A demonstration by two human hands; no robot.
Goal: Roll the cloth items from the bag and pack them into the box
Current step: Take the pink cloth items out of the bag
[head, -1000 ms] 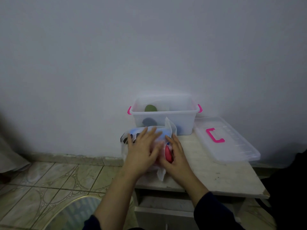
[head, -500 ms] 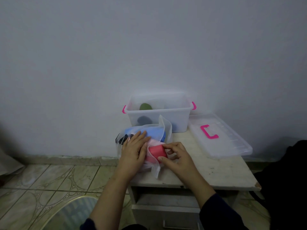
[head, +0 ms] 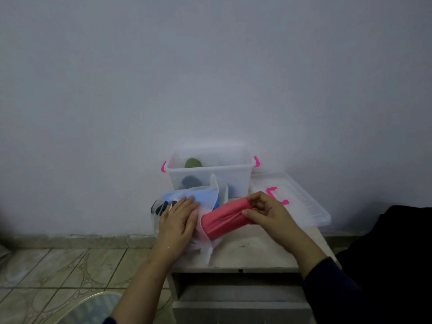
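Centrally, the right hand (head: pixel 266 212) is pinching the red cloth (head: pixel 225 218), half out of the bag (head: pixel 205 244). Left hand (head: pixel 178 222) is lying flat on the bag, fingers straight.

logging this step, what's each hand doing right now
Left hand: open, pressing flat on the plastic bag.
Right hand: pinching the end of the red cloth.

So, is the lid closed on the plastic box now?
No, the plastic box stands open by the wall, and its lid with the pink handle lies flat on the table to its right.
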